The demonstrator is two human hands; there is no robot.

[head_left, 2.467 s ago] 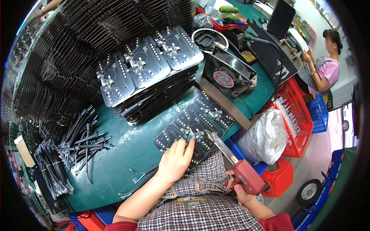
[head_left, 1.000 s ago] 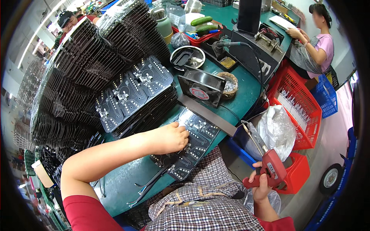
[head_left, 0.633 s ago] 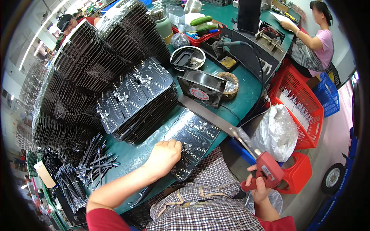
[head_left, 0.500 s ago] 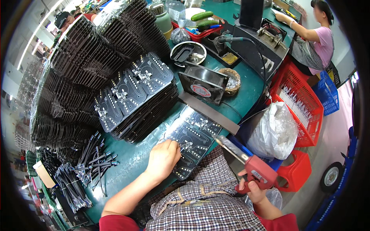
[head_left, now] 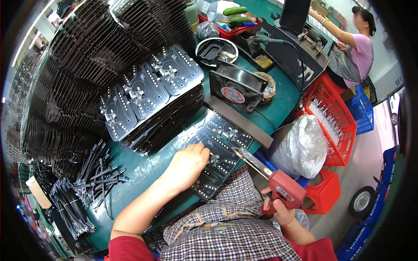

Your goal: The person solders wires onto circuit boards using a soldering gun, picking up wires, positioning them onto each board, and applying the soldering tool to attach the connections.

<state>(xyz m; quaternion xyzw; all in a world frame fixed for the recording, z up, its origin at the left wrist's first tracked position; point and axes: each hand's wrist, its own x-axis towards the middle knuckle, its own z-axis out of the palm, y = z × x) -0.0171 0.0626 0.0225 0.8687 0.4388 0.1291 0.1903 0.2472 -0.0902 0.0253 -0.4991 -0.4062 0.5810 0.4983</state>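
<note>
A black circuit board panel (head_left: 208,185) with rows of pale dots and small metal parts lies on the green bench in front of me. On its left side rests my left hand (head_left: 185,167), fingers bent and pinched together near a metal part; whatever is between them is hidden. My right hand (head_left: 282,214) is wrapped round the handle of a red soldering gun (head_left: 286,189). The gun's long tip points up and left, ending close above the board's right edge. A dark metal bar (head_left: 239,122) runs along the far edge of the board.
A tall stack of similar boards (head_left: 152,93) stands left, with bundled black cables (head_left: 72,209) nearer me. Behind the bar are a small fan (head_left: 237,89) and a round metal dish (head_left: 216,51). Red crates (head_left: 333,117) and a white bag (head_left: 305,145) sit right; a co-worker (head_left: 359,52) sits beyond.
The view has shifted slightly. The soldering gun's tip has drawn a little to the left, nearer the board's metal parts. My left hand stays pinched at the board. The co-worker's arms have moved.
</note>
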